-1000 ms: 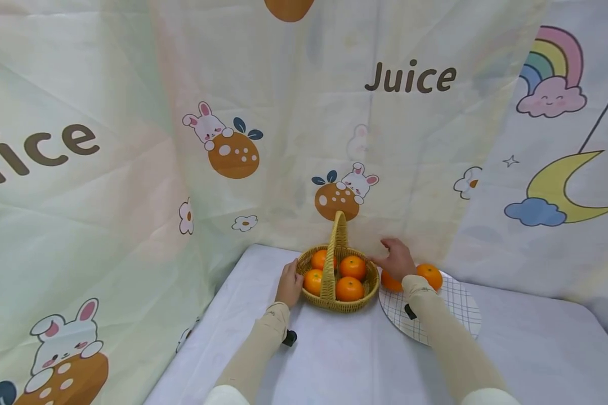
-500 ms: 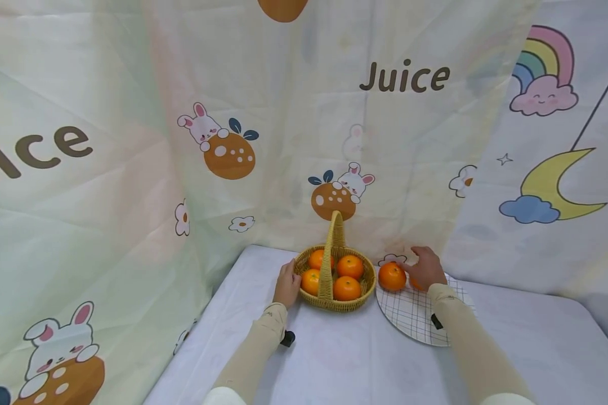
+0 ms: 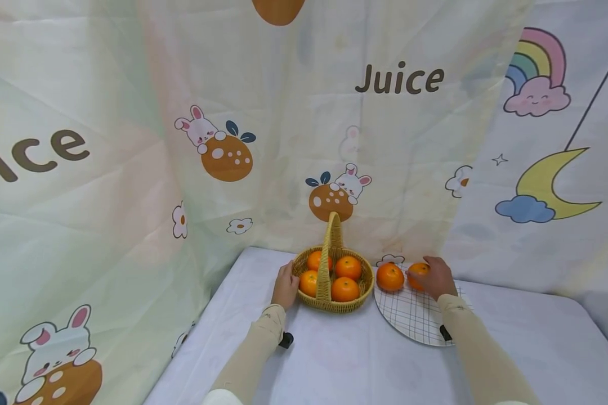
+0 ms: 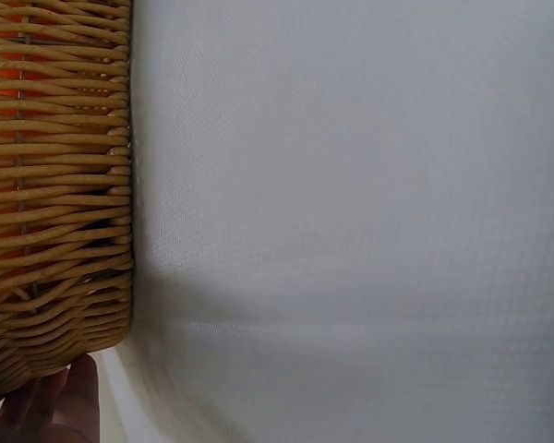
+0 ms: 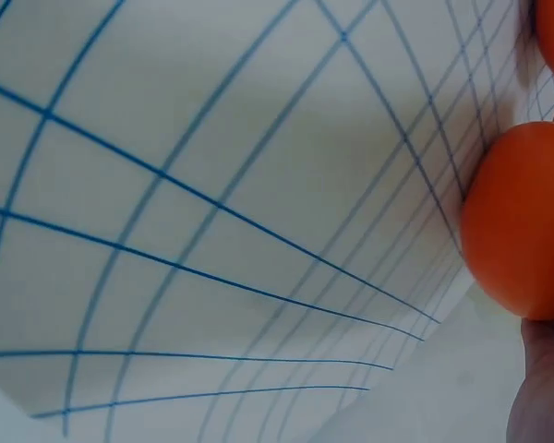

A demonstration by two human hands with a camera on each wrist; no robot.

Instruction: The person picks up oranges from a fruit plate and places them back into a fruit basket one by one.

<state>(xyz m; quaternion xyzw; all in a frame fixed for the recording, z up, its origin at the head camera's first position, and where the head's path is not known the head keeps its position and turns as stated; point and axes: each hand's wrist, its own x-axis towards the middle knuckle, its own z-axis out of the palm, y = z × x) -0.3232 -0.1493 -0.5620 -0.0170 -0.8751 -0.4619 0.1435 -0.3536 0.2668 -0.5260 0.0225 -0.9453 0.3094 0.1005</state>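
Note:
A wicker basket (image 3: 336, 307) with a tall handle holds several oranges (image 3: 345, 289). At its left side my left hand (image 3: 285, 286) grips the rim; in the left wrist view the fingers (image 4: 78, 392) touch the outer weave. Right of the basket lies a round white plate (image 3: 407, 318) with a blue grid pattern. Two oranges are on its far part. My right hand (image 3: 439, 279) is around the right-hand orange (image 3: 418, 275), its thumb (image 5: 541, 355) against the fruit in the right wrist view. The other orange (image 3: 390, 277) sits just left of it, nearer the basket.
A white cloth covers the table (image 3: 334, 360). Close behind the basket and plate hangs a printed curtain (image 3: 284, 124) with rabbits and lettering. Another curtain side runs along the left table edge.
My right hand has moved right and down, from above the left orange on the plate to the right one, and now holds it. The left hand stays at the basket.

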